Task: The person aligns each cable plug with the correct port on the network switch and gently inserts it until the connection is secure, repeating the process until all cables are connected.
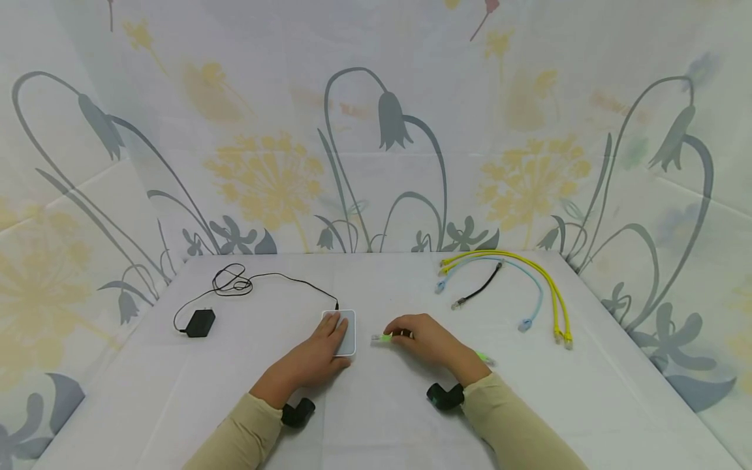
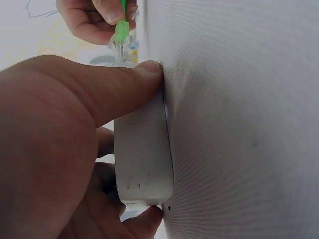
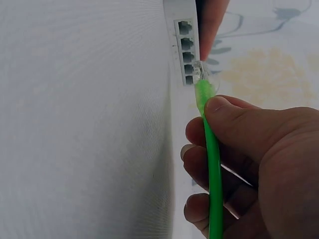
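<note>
The left hand [image 1: 317, 356] clasps the white box [image 1: 350, 343], fingers over its top and thumb against the side nearest the wrist; that grip looks worth holding firm, so a push from the right does not slide the box across the table [image 1: 376, 418]. The right hand [image 1: 431, 343] pinches the green cable [image 3: 214, 174] just behind its boot [image 3: 204, 90], leaving the clear plug [image 3: 201, 70] free ahead of the fingertips.

To seat it well, I would pick 1 of the 5 sockets [image 3: 186, 43], bring the plug level and square to it, and push straight from behind the boot. Which way the clip faces cannot be told, so check it before pressing; a plug turned wrongly would likely jam. The left thumb should stay off the socket face.

The plug sits just off the box, between the 2 hands, its tip pointing away from the right fingers. Its body is see-through, the boot a milky lime and the cable a stronger, smooth green. The box, under the left fingers, has a pale grey top with a white rim, and a thin black lead [image 1: 337, 305] enters its edge beyond those fingers.
</note>
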Tool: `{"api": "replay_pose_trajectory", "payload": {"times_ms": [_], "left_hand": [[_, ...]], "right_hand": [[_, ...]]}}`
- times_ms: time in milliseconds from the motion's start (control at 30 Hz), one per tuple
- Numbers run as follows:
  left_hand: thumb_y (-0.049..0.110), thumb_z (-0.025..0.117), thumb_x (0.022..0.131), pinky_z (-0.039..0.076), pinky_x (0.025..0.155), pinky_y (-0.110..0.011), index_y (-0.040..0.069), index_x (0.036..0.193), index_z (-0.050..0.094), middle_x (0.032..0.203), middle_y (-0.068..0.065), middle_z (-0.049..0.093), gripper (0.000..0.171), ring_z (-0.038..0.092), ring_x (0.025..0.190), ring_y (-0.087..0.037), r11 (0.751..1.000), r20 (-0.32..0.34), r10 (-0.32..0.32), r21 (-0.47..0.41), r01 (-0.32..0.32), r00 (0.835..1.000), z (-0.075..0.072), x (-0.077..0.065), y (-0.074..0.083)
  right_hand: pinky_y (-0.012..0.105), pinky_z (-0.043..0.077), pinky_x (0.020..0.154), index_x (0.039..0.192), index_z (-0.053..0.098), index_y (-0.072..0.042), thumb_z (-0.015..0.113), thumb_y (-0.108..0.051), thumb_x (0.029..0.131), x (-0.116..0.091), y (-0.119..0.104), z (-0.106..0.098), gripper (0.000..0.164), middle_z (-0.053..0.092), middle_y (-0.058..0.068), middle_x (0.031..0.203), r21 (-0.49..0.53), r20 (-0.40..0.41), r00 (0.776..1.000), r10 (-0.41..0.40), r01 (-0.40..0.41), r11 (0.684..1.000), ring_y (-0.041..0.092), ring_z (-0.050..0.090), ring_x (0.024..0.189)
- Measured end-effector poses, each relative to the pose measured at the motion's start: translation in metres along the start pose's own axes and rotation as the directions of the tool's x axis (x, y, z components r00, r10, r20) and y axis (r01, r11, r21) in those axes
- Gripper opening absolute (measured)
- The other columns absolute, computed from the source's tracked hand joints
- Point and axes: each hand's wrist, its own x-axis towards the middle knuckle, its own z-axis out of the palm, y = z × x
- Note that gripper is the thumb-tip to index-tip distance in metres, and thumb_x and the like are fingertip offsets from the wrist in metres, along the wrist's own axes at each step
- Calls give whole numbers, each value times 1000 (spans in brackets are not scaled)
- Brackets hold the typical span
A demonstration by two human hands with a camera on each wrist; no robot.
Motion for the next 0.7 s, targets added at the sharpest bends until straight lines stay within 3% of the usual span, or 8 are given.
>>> {"api": "replay_pose_trajectory", "payload": {"times_ms": [533,700], "left_hand": [[33,59,96,21,119,-48,-1,152,25,161,-20,13,73,7,151,-36,1000,4,-3,5,3,1000,-1,0,1],[32,60,96,21,119,-48,-1,152,25,161,-20,13,73,7,151,-36,1000,3,-3,2,3,1000,-1,0,1]], "right_hand": [[23,48,72,100,67,-20,66,-19,93,2,-6,5,8,63,-13,83,18,35,999,13,-13,1000,2,56,76],[23,49,74,100,69,-18,66,-18,92,3,-6,7,8,65,-12,86,20,35,999,31,-31,999,2,57,78]]}}
